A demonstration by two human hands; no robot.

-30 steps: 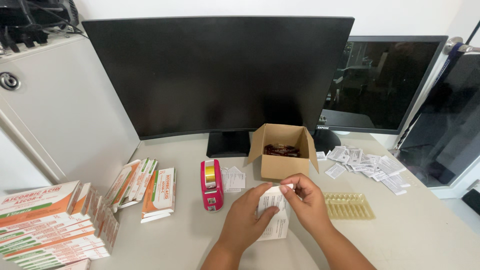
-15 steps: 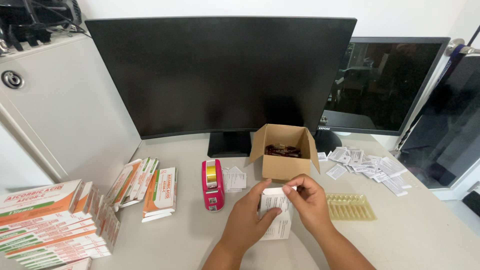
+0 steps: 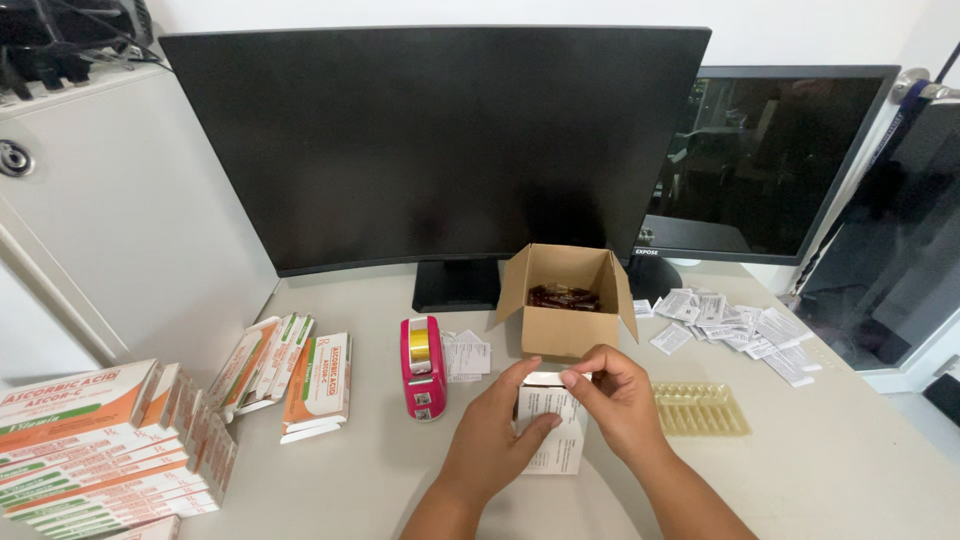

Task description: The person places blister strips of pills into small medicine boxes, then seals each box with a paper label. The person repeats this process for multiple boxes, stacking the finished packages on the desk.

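- Since the earlier frame my two hands have drawn closer together over the folded paper leaflet [image 3: 550, 430], and the fingertips now meet at its top edge, where before they were a little more apart; the leaflet has stayed just in front of the open cardboard box [image 3: 566, 300].
- My left hand [image 3: 492, 440] has thumb and fingers pressed on the leaflet's left side, pinching the paper, with the palm over the desk below it.
- My right hand [image 3: 620, 400] curls over the leaflet's upper right corner, fingertips pinching the top fold right at the near wall of the box.
- I judge the leaflet light, thin and floppy, easy to crease or tear, not slippery; best held by its edges or along the fold, with both hands so it does not sag.
- Inside the box lie dark brown things, too small for me to name.
- Right of the box, a clear plastic blister tray [image 3: 700, 408] lies near my right hand; further right and back, more loose leaflets [image 3: 730, 322] are scattered.
- Left of the box stands a pink tape dispenser [image 3: 423, 366], with a few leaflets between them.
- Further left, flat orange-and-white cartons [image 3: 318, 384] lie fanned, and a bigger stack [image 3: 90, 450] sits at the desk's left edge.
- Behind the box stands a dark monitor [image 3: 430, 150].
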